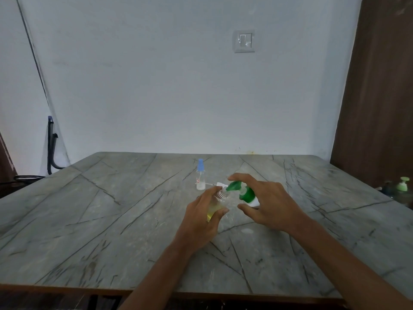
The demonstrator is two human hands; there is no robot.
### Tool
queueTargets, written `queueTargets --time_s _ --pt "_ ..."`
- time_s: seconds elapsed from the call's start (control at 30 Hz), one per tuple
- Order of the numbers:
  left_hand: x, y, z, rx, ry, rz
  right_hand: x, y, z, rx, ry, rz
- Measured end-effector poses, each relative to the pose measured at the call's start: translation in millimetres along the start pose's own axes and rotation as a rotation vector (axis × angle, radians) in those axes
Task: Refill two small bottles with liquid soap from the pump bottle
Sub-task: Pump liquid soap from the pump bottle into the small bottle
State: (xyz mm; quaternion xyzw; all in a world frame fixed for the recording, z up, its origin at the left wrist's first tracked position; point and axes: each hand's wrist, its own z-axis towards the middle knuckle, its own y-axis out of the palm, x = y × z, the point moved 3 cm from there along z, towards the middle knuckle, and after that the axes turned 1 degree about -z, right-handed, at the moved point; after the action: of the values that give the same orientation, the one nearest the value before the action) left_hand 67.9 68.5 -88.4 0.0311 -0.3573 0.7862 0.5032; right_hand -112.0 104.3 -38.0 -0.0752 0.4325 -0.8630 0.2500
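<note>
Left hand (201, 220) grips the tilted small bottle (217, 200); at its three o'clock, right hand (267, 204) clasps the pump bottle (246, 194), seemingly pressing down.

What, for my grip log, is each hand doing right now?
Left hand: grips the small bottle.
Right hand: grips the pump bottle.

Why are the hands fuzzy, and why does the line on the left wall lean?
Head view: motion blur smears the right hand and green pump bottle; the left hand and its small bottle are soft too. Head view again: the wide-angle lens tilts the wall line. Light is dim and even, no glare.
</note>
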Motion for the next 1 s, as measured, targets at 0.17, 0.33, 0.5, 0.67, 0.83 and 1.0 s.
queueTargets --time_s 0.17,0.33,0.5,0.67,0.83,1.0 --pt "-0.5 1.0 -1.3 0.005 -0.008 -0.008 1.1 -3.5 -1.8 -0.031 -0.027 0.032" --pt "0.6 1.1 -0.3 0.02 -0.013 0.004 0.9 -5.8 -3.6 -0.088 -0.025 0.061" --pt "2.0 1.1 0.0 0.016 -0.017 -0.006 -0.6 -1.9 -3.3 -0.029 0.012 0.011" --pt "1.7 1.3 -0.7 -0.017 -0.006 0.009 2.4 1.7 -2.2 0.024 0.039 0.025" --pt "2.1 1.5 -1.0 -0.026 0.004 0.01 3.2 0.3 -2.6 0.018 0.033 0.043" --pt "-0.1 -0.4 -0.4 0.013 0.005 0.016 1.3 -0.6 -2.8 -0.01 0.027 0.027"
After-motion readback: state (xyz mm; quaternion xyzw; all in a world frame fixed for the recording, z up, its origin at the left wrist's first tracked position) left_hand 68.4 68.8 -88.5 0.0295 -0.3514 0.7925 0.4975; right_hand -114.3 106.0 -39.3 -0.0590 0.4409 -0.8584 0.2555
